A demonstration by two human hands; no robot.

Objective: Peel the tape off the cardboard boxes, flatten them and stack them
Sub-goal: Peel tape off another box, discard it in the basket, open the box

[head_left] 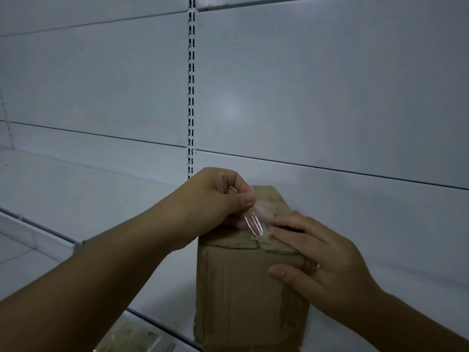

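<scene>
Head view: the box [241,288] stands upright in the lower centre of the frame, on a white shelf [101,199]. Its top flaps are closed, and the worn cardboard is scuffed along the edges.

The left hand [220,196], at centre frame, pinches a clear strip of tape [253,221] between thumb and curled fingers. The strip is lifted off the top seam and its lower end looks stuck near the front edge. The right hand [312,255], in the lower right, lies with straight fingers flat on the top flap and its thumb on the front face, bracing the box without clenching.

Risks, as I judge them:
- **Tape snapping:** the strip is thin and narrow, so a sharp pull could break it and leave a stub on the seam that is hard to pick up.
- **Cardboard tearing:** the surface is soft and could come away with the tape.
- **Box tipping:** the box is tall and looks light, so if the right hand eases off, the pull could tip it towards the upper left or drag it along the shelf.
- **Tape sticking:** the loose tape may cling to the fingers.
</scene>
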